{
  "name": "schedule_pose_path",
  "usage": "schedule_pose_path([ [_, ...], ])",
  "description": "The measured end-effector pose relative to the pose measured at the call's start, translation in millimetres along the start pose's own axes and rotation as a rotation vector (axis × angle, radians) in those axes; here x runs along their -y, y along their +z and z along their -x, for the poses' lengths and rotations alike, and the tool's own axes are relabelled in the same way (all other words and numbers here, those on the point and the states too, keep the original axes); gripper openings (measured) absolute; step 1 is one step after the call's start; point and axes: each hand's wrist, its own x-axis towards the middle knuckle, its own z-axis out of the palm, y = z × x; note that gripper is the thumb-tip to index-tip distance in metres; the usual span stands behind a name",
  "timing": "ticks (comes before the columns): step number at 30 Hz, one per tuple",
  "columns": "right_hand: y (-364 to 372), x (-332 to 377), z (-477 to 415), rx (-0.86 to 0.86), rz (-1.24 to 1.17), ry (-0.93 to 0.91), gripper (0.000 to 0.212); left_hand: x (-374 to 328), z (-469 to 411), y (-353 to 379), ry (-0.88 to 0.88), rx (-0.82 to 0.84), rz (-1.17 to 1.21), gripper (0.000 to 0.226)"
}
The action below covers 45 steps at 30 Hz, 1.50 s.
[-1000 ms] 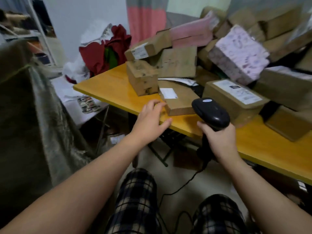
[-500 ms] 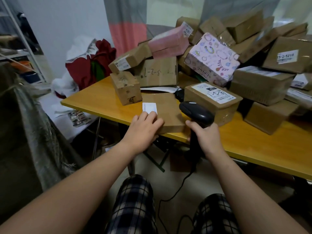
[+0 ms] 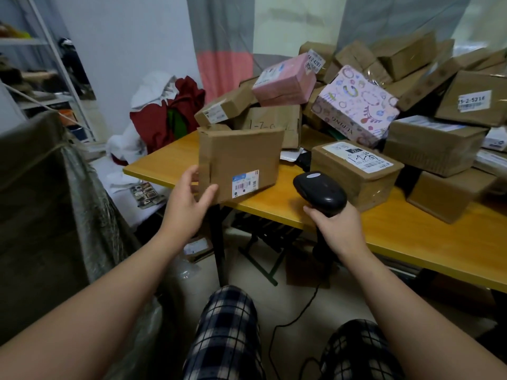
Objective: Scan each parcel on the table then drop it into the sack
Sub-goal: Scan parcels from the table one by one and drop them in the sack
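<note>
Left grip (image 3: 189, 204) has a flat brown parcel (image 3: 241, 160) pinched at its lower left corner, thumb on the front, fingers behind, holding it upright over the near edge of the desk (image 3: 411, 237), barcode label (image 3: 245, 184) facing us. Right grip (image 3: 337, 229) is wrapped round the black scanner (image 3: 319, 193), just right of the parcel. More boxes (image 3: 433, 144) are heaped on the desk behind, and the sack (image 3: 41, 201) stands off to the left
</note>
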Motion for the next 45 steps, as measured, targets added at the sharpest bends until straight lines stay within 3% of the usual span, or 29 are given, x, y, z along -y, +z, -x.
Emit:
schedule_pose_path([
  [3, 3.0, 7.2, 1.7, 0.055, 0.103, -0.015, 0.055, 0.6, -6.4, -4.1, -0.156, -0.042, 0.155, 0.056],
  [9, 12.9, 17.7, 8.5, 0.141, 0.086, -0.103, 0.051, 13.0, -14.8, 0.2, -0.268, -0.01, 0.258, 0.056],
  [22, 30.1, 26.8, 34.4, 0.176, 0.0, -0.054, 0.012, 27.0, -16.2, 7.3, -0.244, -0.014, 0.209, 0.048],
  [36, 28.6, 20.5, 37.9, 0.191, 0.039, -0.041, 0.01, 34.1, -15.5, 11.3, -0.271, -0.014, 0.205, 0.046],
  [41, 32.6, 21.2, 32.1, 0.224, 0.03, -0.063, 0.03, 33.7, -11.4, 7.3, -0.284, -0.026, 0.252, 0.042],
  [45, 41.5, 28.5, 27.4, 0.276, -0.042, -0.097, 0.028, 34.6, -0.6, -12.5, -0.283, -0.072, 0.273, 0.042],
])
